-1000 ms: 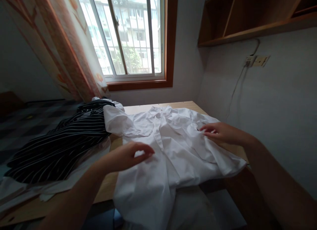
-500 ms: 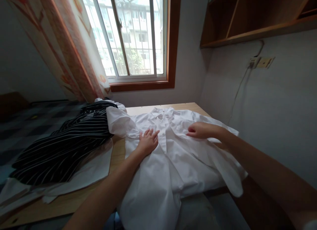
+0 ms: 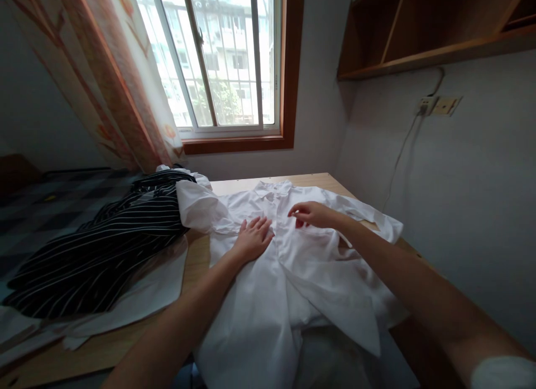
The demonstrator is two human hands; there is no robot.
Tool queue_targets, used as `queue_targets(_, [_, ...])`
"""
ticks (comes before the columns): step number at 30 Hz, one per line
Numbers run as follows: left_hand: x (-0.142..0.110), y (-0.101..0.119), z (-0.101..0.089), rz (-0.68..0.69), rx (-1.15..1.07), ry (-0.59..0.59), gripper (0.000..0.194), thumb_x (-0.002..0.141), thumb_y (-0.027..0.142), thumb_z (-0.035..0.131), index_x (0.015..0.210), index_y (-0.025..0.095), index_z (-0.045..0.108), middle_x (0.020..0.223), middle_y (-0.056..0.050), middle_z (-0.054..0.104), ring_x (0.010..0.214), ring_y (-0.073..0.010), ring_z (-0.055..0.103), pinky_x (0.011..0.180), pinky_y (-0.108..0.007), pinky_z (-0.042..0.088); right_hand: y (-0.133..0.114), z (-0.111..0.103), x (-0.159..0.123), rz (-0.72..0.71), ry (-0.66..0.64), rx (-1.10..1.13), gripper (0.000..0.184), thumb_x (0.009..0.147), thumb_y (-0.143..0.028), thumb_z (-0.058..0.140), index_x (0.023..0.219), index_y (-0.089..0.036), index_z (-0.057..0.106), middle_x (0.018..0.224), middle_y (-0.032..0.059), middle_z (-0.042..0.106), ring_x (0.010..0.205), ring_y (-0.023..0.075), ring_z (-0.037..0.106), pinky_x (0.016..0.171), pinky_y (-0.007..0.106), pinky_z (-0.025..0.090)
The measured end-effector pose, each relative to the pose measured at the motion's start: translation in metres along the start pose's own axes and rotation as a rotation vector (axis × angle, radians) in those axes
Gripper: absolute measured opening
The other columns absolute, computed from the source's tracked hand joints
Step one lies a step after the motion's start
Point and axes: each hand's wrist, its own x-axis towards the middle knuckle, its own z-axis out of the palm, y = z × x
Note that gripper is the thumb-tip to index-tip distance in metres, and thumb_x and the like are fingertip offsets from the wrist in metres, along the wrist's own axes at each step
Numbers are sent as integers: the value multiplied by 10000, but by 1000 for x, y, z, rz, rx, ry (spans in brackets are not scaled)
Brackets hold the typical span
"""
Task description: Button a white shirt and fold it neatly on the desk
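A white button-up shirt lies spread on a wooden table, its collar toward the window and its lower part hanging over the near edge. My left hand rests flat on the shirt's front, left of the button strip, fingers stretched and slightly apart. To the right of that strip, my right hand is just over the shirt's chest, palm down. Its fingers are bent, with a gap between index finger and thumb, and I see no cloth in them. The shirt's right front panel lies loose and creased below my right forearm.
Black striped clothing is heaped on the left, over white sheet-like material. The wooden table shows its far edge below the window. A curtain hangs left; a wall shelf and a plugged-in socket are at right.
My right hand has moved left toward the button strip, its closed fingers loosening. The right front panel has shifted left and its corner hangs lower. My left hand stays pressed on the shirt.
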Motion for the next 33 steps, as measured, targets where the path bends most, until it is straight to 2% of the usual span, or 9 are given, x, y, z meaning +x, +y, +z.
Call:
queue_targets(2, [-3, 2, 2, 6, 30, -32, 519, 987, 438, 344, 1478, 277, 396, 1568, -73, 351, 1459, -296, 277, 1163, -634, 124, 22, 0, 12, 13, 227, -213, 302, 933, -216, 497, 1182, -170, 662, 1114, 100, 716, 1040, 204, 646, 938, 325, 468])
queue_targets(4, [-6, 4, 2, -2, 45, -65, 517, 993, 446, 326, 1488, 303, 376, 1584, -71, 316, 1468, -310, 251, 1142, -673, 123, 37, 7, 18, 33, 264, -367, 366, 936, -306, 530, 1272, -200, 627, 1337, 118, 604, 1263, 251, 515, 1084, 398, 360])
queue_targets(9, [-25, 10, -3, 48, 56, -85, 519, 989, 503, 334, 1483, 351, 382, 1592, -72, 298, 1475, -331, 223, 1132, -690, 112, 49, 37, 7, 147, 43, -423, 729, 901, -682, 424, 1525, -319, 319, 1609, 122, 233, 1465, 368, 203, 1136, 615, 184])
queue_targets(13, [-57, 18, -12, 93, 36, -103, 555, 969, 539, 367, 1493, 354, 363, 1596, -73, 286, 1475, -336, 223, 1140, -682, 97, 44, 52, -25, 180, -31, -452, 760, 892, -731, 350, 1545, -359, 236, 1642, 93, 94, 1491, 383, 62, 1117, 689, 83])
queue_targets(18, [-109, 41, -19, 142, 20, -147, 705, 932, 633, 360, 1532, 269, 293, 1608, -115, 230, 1484, -360, 175, 1138, -684, 106, 28, 53, -72, 141, -59, -470, 747, 887, -702, 412, 1528, -333, 309, 1626, 121, 168, 1474, 392, 155, 1114, 652, 166])
queue_targets(21, [-122, 54, -29, 152, 41, -157, 727, 910, 653, 397, 1493, 220, 378, 1566, -147, 331, 1440, -383, 285, 1112, -658, 230, 15, 36, -73, 88, -82, -490, 578, 889, -619, 502, 1354, -286, 579, 1426, 149, 524, 1283, 357, 494, 1021, 489, 381])
queue_targets(24, [-99, 57, -47, 122, 82, -130, 489, 967, 528, 379, 1255, 216, 623, 1264, -136, 658, 1178, -330, 591, 967, -520, 447, 5, 14, -45, 106, -20, -511, 372, 937, -492, 490, 986, -222, 742, 992, 107, 731, 901, 257, 671, 790, 324, 458])
queue_targets(26, [-66, 51, -58, 81, 119, -74, 448, 1008, 419, 313, 1014, 200, 704, 935, -107, 744, 889, -268, 687, 820, -425, 505, 1, 7, -17, 97, 141, -514, 302, 948, -404, 497, 957, -209, 727, 949, 94, 732, 863, 228, 666, 723, 281, 436])
queue_targets(33, [48, 12, -38, 110, 77, 239, 244, 917, 171, 500, 1049, 174, 706, 1058, -92, 725, 1025, -238, 626, 923, -375, 495, 15, 28, 63, 107, 332, -472, 370, 941, -219, 482, 1285, -243, 613, 1233, 92, 669, 1074, 228, 633, 852, 290, 454])
